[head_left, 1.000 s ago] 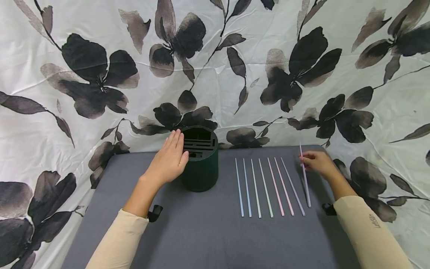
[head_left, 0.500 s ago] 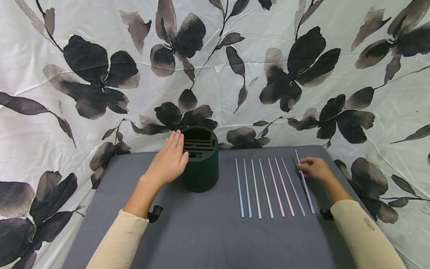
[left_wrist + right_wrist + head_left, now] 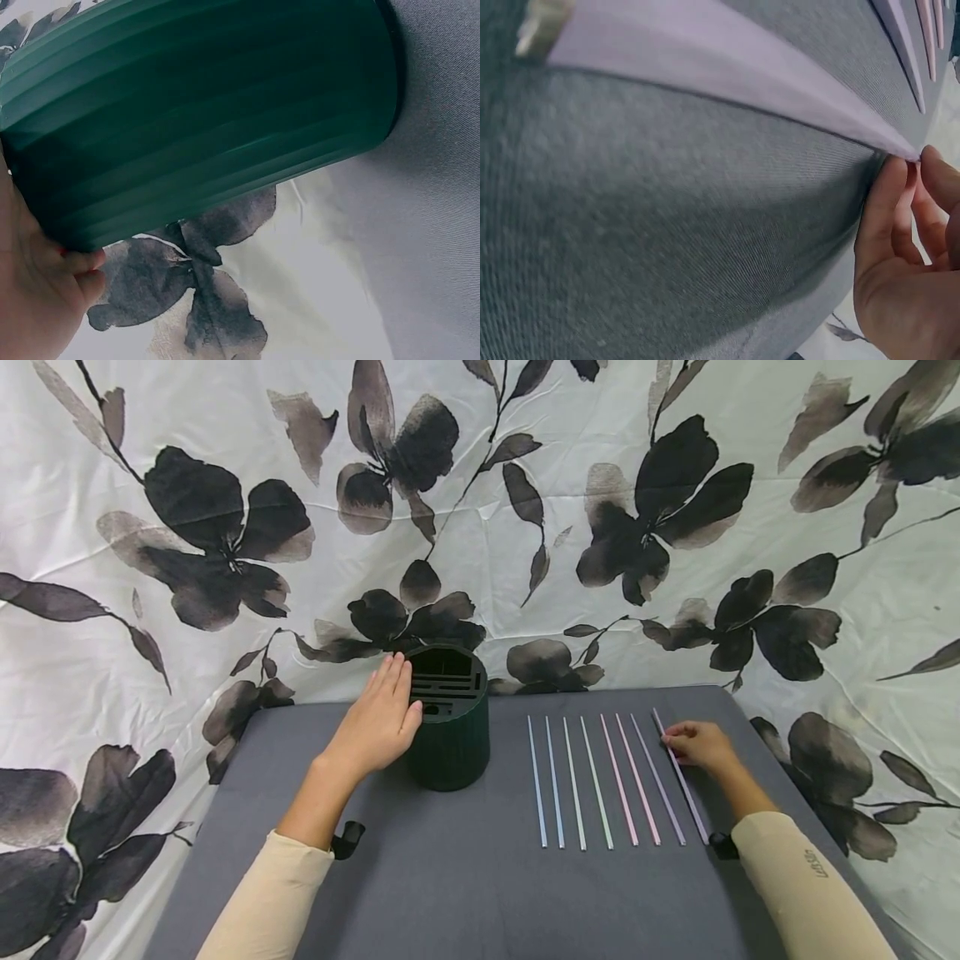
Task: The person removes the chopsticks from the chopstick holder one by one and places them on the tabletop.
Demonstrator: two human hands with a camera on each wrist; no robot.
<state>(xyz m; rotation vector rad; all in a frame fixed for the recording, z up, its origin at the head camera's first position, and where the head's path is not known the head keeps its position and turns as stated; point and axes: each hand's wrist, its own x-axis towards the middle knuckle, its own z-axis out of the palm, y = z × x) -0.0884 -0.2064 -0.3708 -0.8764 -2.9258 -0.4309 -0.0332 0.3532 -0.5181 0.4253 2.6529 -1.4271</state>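
Observation:
My right hand [image 3: 702, 745] pinches the upper part of a pale purple chopstick [image 3: 690, 804] at the right end of a row. In the right wrist view this chopstick [image 3: 727, 64] lies along the grey cloth, thumb and fingertips at its far, thin end. To its left lie the other chopsticks [image 3: 632, 779], in blue, green, pink and purple, spaced roughly side by side. My left hand [image 3: 377, 718] rests with straight fingers against the top left side of a dark green ribbed holder [image 3: 450, 756], which stands upright; the left wrist view shows the ribbed wall [image 3: 210, 112] close up.
The slotted top [image 3: 450, 683] of the holder has a wide opening at the back. A grey cloth covers the table [image 3: 480, 893]. Directly behind hangs a white fabric [image 3: 540, 568] with dark flowers.
My right hand has lowered the purple chopstick toward the row's right end and moved slightly nearer me. The chopstick now lies along the cloth. My left hand stays on the holder.

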